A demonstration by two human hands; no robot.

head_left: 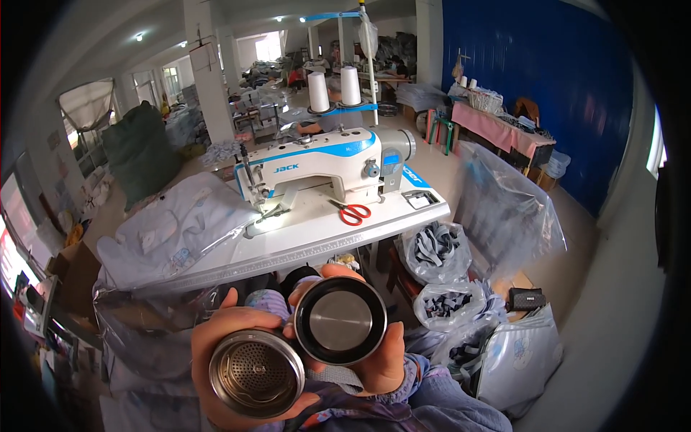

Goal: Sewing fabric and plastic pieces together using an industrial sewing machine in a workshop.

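In front of my lap, my left hand (pixel 203 353) is wrapped round a metal flask (pixel 218 371) with its mouth turned up toward me. A perforated metal strainer (pixel 258 369) sits inside that mouth. Close beside it, my right hand (pixel 387 363) grips a round flask lid (pixel 340 321), dark at the rim with a brushed metal disc inside. The lid is off the flask, its inner side facing me, and their edges nearly meet. The flask's lower body is hidden behind its rim and my fingers.
Ahead stands a white and blue sewing machine (pixel 317 169) on its table, with red-handled scissors (pixel 353 213) and pale quilted fabric (pixel 180 223). Two white thread cones (pixel 350 86) rise behind. At the right are plastic bags of fabric strips (pixel 435 252) and a dark case (pixel 526 299).
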